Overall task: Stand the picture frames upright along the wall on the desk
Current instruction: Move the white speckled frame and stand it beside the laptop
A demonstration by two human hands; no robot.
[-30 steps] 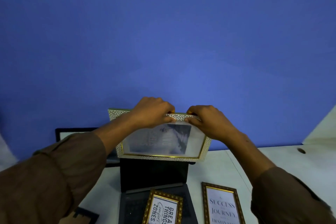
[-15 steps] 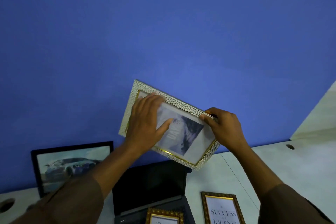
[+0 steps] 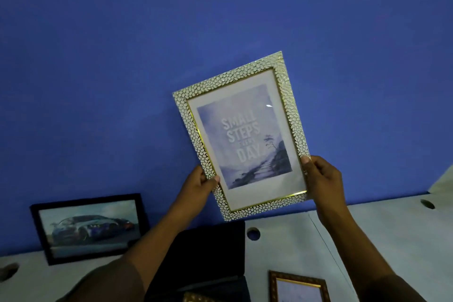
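Two hands carry our pebble-bordered frame [image 3: 241, 135] in the air before the blue wall [image 3: 122, 56], left hand [image 3: 199, 185] and right hand [image 3: 321, 179] each closed on a lower side edge; it reads "SMALL STEPS … DAY". We judge this mid-placement: next, lower it onto the desk [image 3: 380, 228], beside the standing car picture [image 3: 89, 227], and lean it back

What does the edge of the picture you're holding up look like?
The held frame has a white pebbly border with a thin shiny gold inner line, seen in the head view.
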